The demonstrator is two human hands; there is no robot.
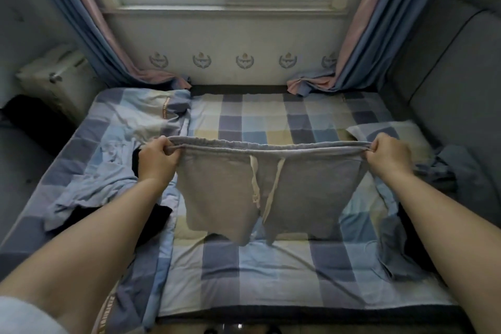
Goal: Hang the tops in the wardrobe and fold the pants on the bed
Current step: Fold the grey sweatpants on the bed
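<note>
quilt (108, 171) left, pillow (390, 133) right (shorts (271, 198) between)

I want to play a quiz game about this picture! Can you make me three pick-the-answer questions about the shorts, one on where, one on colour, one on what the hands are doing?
1. Where are the shorts?
A. Held up above the bed
B. Lying flat on the floor
C. Hanging on the window

2. What colour are the shorts?
A. Red
B. Grey
C. Green

3. What are the left hand and the right hand doing?
A. Resting flat on the bed
B. Pointing at the window
C. Gripping the ends of the waistband

Answers: 1 A, the legs dangle over the checked sheet. 2 B, grey cloth with a pale drawstring. 3 C, the fingers curl round each end and stretch it wide.
</note>
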